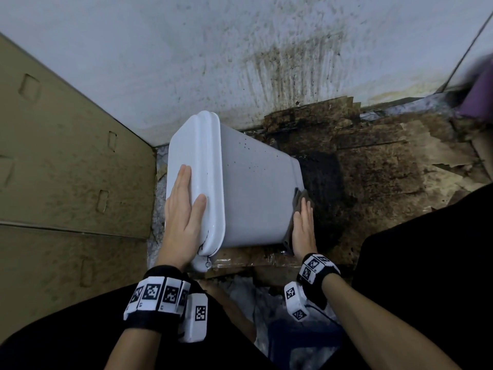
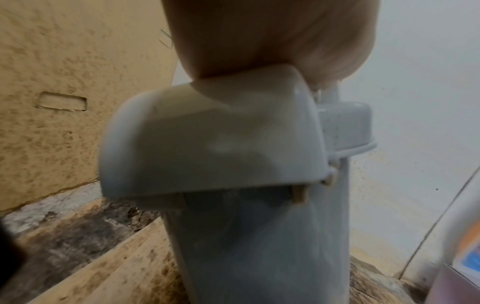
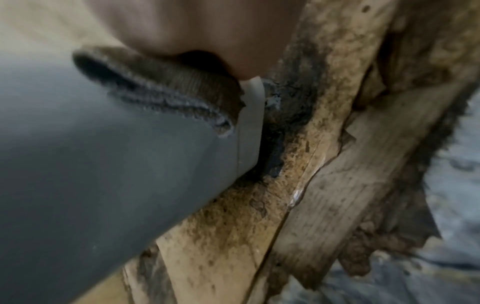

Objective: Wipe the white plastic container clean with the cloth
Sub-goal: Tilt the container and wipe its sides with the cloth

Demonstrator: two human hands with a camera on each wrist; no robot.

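Container: white plastic container (image 1: pixel 248 188), lying on its side on the stained cardboard (image 1: pixel 373 166), lid end to the left, base end to the right; dark specks scattered across the upward wall.
Lid: white lid (image 1: pixel 197 166) closed over the container's left end; latch tab (image 2: pixel 215 133) at its near corner, seen close and blurred in the left wrist view.
Left hand: left hand (image 1: pixel 184 212) flat against the lid, fingers straight and together, thumb spread along the lid's rim; nothing gripped.
Right hand: right hand (image 1: pixel 304 228) at the container's base end, fingers extended, pressing the cloth against the base; no curl round the cloth visible.
Cloth: dark grey cloth (image 1: pixel 298 201) sandwiched between the right palm and the container's base, folded edge (image 3: pixel 166 92) protruding beside the base rim.
Wall: soiled pale wall (image 1: pixel 240 49) directly behind the container.
Box: brown cardboard box (image 1: pixel 66 156) to the left of the container, apart from it.
Wristbands: black wristbands (image 1: pixel 154 295) with square printed markers, on both wrists, nearer the viewer than the container.
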